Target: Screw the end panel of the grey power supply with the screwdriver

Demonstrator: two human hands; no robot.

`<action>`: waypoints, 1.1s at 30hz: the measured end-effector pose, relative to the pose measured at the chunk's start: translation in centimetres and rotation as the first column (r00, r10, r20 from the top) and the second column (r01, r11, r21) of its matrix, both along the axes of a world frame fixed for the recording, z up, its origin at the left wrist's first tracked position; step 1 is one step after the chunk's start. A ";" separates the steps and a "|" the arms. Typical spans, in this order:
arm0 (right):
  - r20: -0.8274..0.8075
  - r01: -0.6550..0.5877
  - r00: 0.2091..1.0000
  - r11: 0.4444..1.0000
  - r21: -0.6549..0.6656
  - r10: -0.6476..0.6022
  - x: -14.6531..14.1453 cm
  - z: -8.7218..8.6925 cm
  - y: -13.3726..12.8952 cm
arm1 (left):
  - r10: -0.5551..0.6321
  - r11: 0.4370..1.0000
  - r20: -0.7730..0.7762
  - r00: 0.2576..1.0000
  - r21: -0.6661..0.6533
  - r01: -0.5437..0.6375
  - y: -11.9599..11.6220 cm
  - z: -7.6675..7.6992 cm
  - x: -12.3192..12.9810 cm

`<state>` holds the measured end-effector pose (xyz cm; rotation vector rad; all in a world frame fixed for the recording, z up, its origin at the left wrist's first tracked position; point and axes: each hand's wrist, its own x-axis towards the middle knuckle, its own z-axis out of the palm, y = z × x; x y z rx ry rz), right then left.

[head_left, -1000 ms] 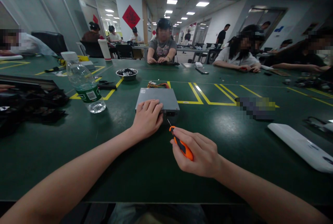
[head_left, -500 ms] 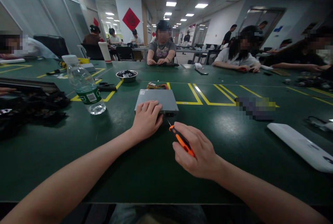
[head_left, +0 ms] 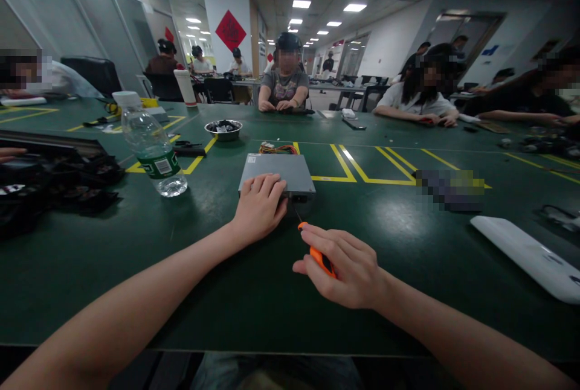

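Observation:
A grey metal computer power supply unit (head_left: 290, 171) lies flat on the green table, its socket side facing me and its bundle of coloured wires (head_left: 277, 148) at the back. My left hand (head_left: 259, 206) grips its near left part, fingers over the top and thumb down by the front face. In my right hand (head_left: 347, 263) is an orange and black screwdriver (head_left: 321, 259), held between thumb and fingers. Its thin shaft points up and left to the unit's front face, close to my left thumb. Whether the tip touches the unit I cannot tell.
A water bottle (head_left: 158, 163) stands left of the unit, with dark parts (head_left: 54, 179) farther left. Behind are a metal bowl (head_left: 223, 130) of small items and a white cup (head_left: 185, 88). A long white object (head_left: 525, 257) lies at right. Several people sit around the table.
My right hand has turned slightly around the screwdriver, and its fingers have shifted on the handle. The left hand stays on the power supply unit. The whole view has shifted a little.

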<state>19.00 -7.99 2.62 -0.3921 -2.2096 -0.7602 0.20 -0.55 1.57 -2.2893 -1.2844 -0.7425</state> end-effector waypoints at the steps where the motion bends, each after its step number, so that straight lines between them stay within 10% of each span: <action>1: 0.004 -0.001 1.000 1.000 -0.021 0.001 0.0 -0.2 0.0 | 0.001 1.000 -0.001 1.000 0.000 -0.001 0.0 0.0 0.0; 33: 0.014 0.124 0.992 0.992 -0.020 -0.124 0.2 -0.5 -0.3 | 0.007 1.000 0.003 1.000 0.007 -0.007 0.0 -0.1 0.1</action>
